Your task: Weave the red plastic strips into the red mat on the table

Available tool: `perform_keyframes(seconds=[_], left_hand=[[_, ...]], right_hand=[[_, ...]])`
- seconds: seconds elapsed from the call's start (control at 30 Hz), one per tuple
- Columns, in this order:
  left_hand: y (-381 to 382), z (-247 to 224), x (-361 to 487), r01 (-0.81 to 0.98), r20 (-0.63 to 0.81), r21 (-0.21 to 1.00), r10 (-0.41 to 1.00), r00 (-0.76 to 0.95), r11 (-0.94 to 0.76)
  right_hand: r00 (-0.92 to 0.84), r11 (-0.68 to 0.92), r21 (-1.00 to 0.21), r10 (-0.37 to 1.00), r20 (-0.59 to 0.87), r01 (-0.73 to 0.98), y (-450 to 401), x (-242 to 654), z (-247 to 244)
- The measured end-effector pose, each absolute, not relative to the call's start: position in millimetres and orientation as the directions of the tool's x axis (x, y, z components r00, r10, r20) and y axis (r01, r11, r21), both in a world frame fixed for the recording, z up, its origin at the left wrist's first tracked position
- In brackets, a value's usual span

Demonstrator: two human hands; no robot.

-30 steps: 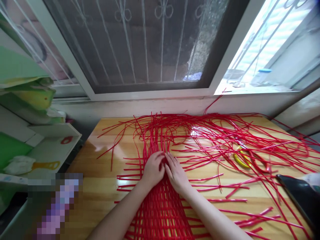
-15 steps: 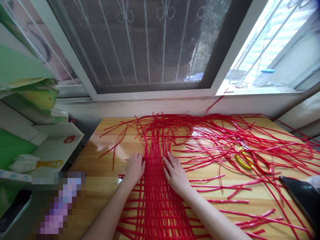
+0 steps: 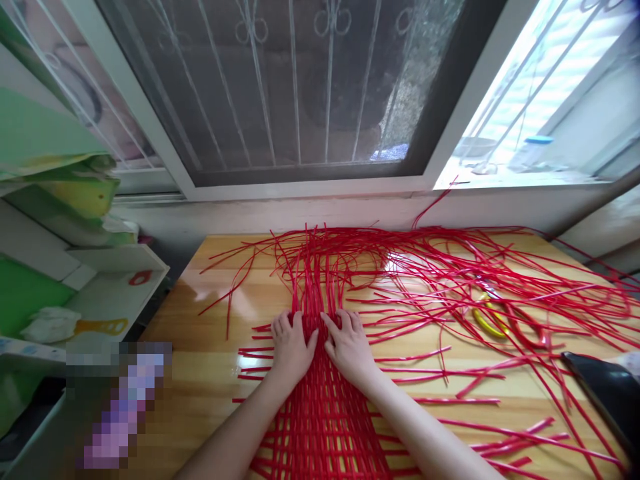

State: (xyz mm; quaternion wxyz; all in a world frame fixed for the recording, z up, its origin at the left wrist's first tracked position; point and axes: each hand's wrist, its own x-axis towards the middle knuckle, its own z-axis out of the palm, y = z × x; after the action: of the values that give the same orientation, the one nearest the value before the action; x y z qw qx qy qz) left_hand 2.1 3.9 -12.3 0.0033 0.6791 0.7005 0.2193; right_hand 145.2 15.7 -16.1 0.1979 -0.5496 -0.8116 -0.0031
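A woven mat of red plastic strips (image 3: 327,413) lies in front of me on the wooden table, wider near me and narrower toward the window. My left hand (image 3: 294,343) rests on the left side of its far part, fingers spread. On the right side, my right hand (image 3: 347,343) presses lightly, its fingers also apart. Both hands lie close together with a narrow band of weave between them. Loose strip ends stick out past the left and right edges, and lengthwise strips run on beyond my fingertips.
A tangle of long red strips (image 3: 450,260) covers the table's far side and right. Among them lie pliers with yellow and red handles (image 3: 493,320). A black object (image 3: 600,387) sits at the right edge. Left stands a white shelf (image 3: 115,280); behind is a barred window (image 3: 300,100).
My left hand has moved right, from the mat's left edge onto the weave. My right hand has shifted slightly, its fingers more bent.
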Motion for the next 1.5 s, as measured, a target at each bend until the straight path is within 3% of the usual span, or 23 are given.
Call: perform_keyframes(seconds=[0.17,0.87,1.13,1.3,1.5], left_hand=[[6,-16,10,0.945,0.326,0.323,0.931,-0.165,0.054],[6,-13,5,0.942,0.301,0.329,0.939,-0.168,0.063],[12,-13,-1,0.939,0.320,0.344,0.940,-0.122,0.005],[19,-13,-11,0.896,0.309,0.423,0.951,-0.001,-0.137],[19,-18,-19,0.851,0.311,0.498,0.950,0.003,-0.166]], right_hand=[[-0.279,0.369,-0.226,0.895,0.349,0.902,16,143,-16],[-0.250,0.325,-0.209,0.915,0.317,0.922,14,143,-13],[-0.239,0.327,-0.245,0.913,0.330,0.912,14,145,-14],[-0.248,0.361,-0.269,0.893,0.375,0.893,16,147,-13],[-0.272,0.396,-0.305,0.886,0.376,0.866,18,148,-14]])
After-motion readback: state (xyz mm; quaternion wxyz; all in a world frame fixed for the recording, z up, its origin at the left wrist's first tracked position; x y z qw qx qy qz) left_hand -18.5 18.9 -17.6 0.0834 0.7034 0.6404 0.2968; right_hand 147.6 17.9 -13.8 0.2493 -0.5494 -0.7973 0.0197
